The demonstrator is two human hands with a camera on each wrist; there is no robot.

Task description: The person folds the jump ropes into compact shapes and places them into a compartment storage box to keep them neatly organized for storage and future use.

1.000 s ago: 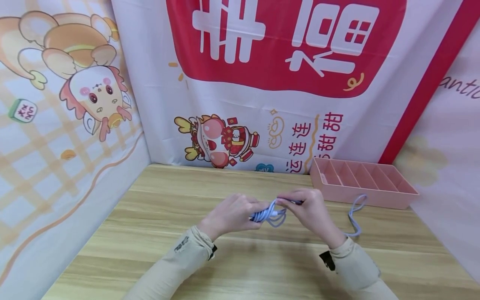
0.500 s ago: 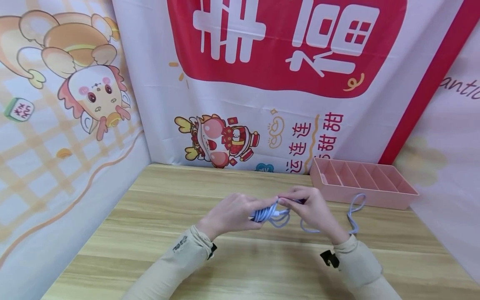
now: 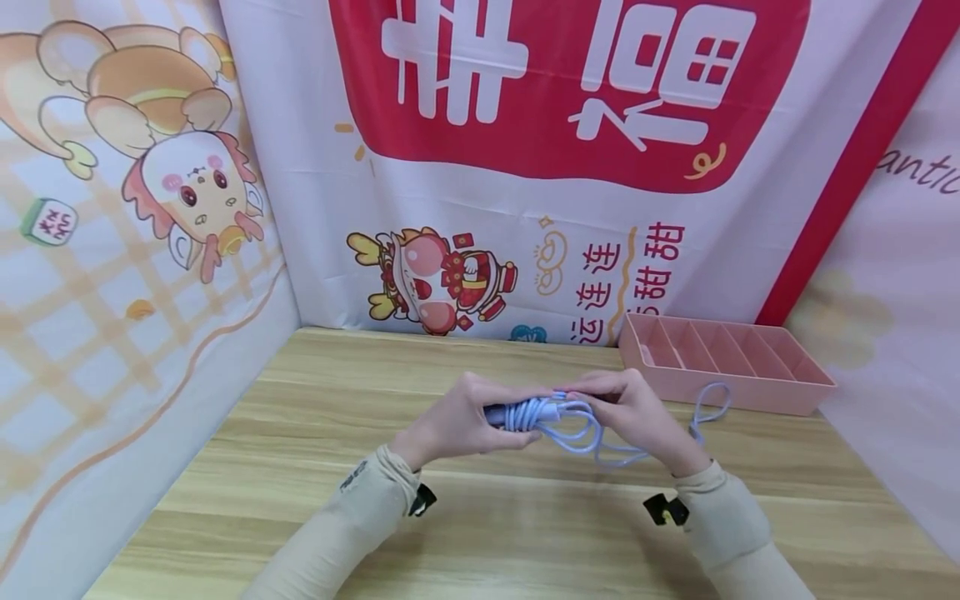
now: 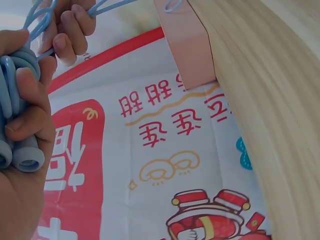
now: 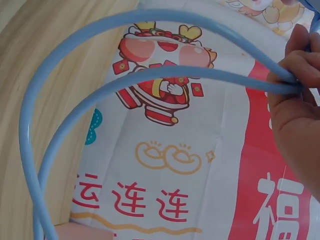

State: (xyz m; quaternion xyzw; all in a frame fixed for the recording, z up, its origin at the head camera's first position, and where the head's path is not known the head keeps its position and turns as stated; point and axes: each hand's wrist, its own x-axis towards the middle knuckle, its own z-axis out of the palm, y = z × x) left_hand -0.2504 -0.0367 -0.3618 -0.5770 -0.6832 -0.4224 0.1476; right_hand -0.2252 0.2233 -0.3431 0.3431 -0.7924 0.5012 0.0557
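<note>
Left grip: your left grip (image 3: 457, 421) is clamped round the bundle, fingers curled, at 9 o'clock of the coils.
Right grip: your right grip (image 3: 647, 421) pinches the strands, at 3 o'clock of the coils.
Blue cord: the blue cord (image 3: 529, 413) is smooth, round, tube-like; tight wraps between your hands, looser loops toward 4 o'clock, slack loop past your right wrist.
Handles: cylindrical blue handles (image 4: 27, 159), hollow round ends, poke out below your left fingers.
Pink box: pink box (image 3: 738, 392), smooth-walled, long, slotted by thin dividers, 2 o'clock of the cord; slack overlaps its front, contact unclear.
Bench: pale wood-grain bench (image 3: 510, 542) beneath.
Backdrop: creased printed cloth (image 3: 442, 196), 12 o'clock.
</note>
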